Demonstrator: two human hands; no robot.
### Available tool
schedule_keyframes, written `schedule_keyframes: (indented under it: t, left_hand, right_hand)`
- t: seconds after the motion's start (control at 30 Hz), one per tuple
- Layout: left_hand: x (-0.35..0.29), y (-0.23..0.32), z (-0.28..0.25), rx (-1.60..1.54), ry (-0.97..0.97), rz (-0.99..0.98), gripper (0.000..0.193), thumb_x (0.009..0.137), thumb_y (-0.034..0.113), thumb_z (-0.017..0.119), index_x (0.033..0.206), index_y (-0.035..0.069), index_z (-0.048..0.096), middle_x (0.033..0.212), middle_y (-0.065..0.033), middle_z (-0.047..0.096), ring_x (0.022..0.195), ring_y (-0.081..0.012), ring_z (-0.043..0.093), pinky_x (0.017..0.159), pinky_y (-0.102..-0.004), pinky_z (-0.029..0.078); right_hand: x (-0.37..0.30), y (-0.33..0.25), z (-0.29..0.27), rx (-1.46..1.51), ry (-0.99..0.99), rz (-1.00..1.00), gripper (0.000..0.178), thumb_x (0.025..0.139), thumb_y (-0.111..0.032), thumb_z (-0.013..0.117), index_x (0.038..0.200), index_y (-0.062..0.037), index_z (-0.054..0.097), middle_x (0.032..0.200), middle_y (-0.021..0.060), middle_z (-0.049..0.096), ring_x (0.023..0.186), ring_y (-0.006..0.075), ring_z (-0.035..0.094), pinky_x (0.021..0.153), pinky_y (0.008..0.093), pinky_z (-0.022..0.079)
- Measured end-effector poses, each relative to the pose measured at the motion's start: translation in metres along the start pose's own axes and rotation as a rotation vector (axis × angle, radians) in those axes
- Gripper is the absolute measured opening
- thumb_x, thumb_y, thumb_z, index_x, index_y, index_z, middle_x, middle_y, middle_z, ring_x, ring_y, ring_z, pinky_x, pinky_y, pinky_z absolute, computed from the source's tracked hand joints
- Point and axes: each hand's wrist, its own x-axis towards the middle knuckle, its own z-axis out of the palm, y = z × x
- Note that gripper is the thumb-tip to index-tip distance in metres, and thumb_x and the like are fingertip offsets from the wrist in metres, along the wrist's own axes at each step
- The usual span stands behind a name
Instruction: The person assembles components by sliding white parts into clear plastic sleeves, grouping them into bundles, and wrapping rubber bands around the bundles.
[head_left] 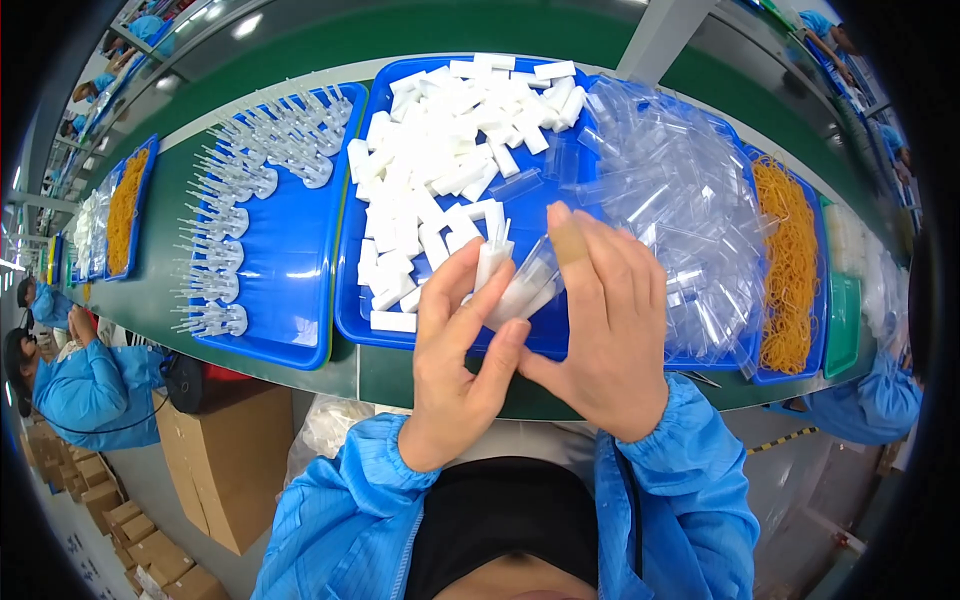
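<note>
My left hand [455,365] pinches a small white plastic piece [492,262] between thumb and fingers. My right hand [605,325] holds a clear plastic bag [528,288] with its mouth against that piece; a white part shows inside the bag. Both hands hover over the near edge of a blue tray [350,320] heaped with several loose white plastic pieces [440,150]. A tan plaster wraps my right forefinger.
A pile of clear bags [680,200] fills the tray to the right, then a tray of orange rubber bands [790,260]. On the left a blue tray [300,290] carries rows of clear pronged parts [240,190]. All sit on a green bench [170,290]. Other workers in blue sit left [85,385] and right [870,400]; cardboard boxes [215,460] stand below.
</note>
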Motion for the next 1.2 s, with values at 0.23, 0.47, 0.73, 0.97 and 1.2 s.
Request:
schedule_keyframes:
  t: [0.23, 0.47, 0.73, 0.97, 1.2]
  left_hand:
    - [0.0, 0.009, 0.004, -0.003, -0.061, -0.036, 0.054, 0.088, 0.001, 0.069, 0.139, -0.002, 0.053, 0.154, -0.0267, 0.031, 0.141, -0.0433, 0.038, 0.11, -0.0452, 0.04]
    - [-0.005, 0.009, 0.003, -0.12, -0.021, -0.055, 0.052, 0.09, 0.002, 0.067, 0.14, -0.003, 0.052, 0.154, -0.0261, 0.032, 0.139, -0.0406, 0.041, 0.107, -0.0432, 0.043]
    - [-0.002, 0.005, 0.005, -0.022, -0.018, 0.012, 0.043, 0.095, -0.008, 0.053, 0.137, -0.002, 0.055, 0.152, -0.0224, 0.036, 0.132, -0.0346, 0.049, 0.103, -0.0408, 0.047]
    - [0.0, 0.009, 0.007, -0.137, -0.032, -0.091, 0.048, 0.094, -0.005, 0.057, 0.142, 0.0, 0.05, 0.152, -0.0188, 0.036, 0.131, -0.0323, 0.05, 0.097, -0.0368, 0.052]
    - [0.004, 0.007, -0.001, -0.548, -0.089, -0.212, 0.055, 0.096, 0.001, 0.06, 0.146, -0.003, 0.035, 0.144, -0.017, 0.044, 0.122, -0.0247, 0.057, 0.095, -0.0345, 0.056]
  right_hand:
    - [0.002, 0.007, 0.015, -0.096, 0.068, -0.033, 0.078, 0.075, -0.025, 0.08, 0.142, -0.005, 0.047, 0.135, 0.0127, 0.053, 0.126, 0.0294, 0.052, 0.111, 0.049, 0.033]
    - [0.007, 0.014, 0.012, 0.019, 0.018, -0.11, 0.077, 0.071, -0.025, 0.082, 0.137, -0.002, 0.049, 0.135, 0.0117, 0.054, 0.127, 0.0286, 0.053, 0.113, 0.0495, 0.032]
    - [0.012, 0.012, 0.004, 0.039, -0.128, -0.071, 0.088, 0.062, -0.015, 0.086, 0.141, -0.0081, 0.048, 0.146, 0.0136, 0.045, 0.134, 0.0335, 0.045, 0.112, 0.0529, 0.032]
    - [0.009, 0.011, 0.006, 0.229, -0.1, -0.037, 0.081, 0.066, -0.001, 0.079, 0.141, -0.0083, 0.049, 0.144, 0.0115, 0.048, 0.132, 0.0312, 0.047, 0.111, 0.0525, 0.035]
    - [0.007, 0.011, 0.002, 0.303, -0.077, -0.069, 0.081, 0.066, 0.002, 0.078, 0.141, -0.0078, 0.05, 0.143, 0.0121, 0.05, 0.13, 0.0312, 0.05, 0.111, 0.0507, 0.036]
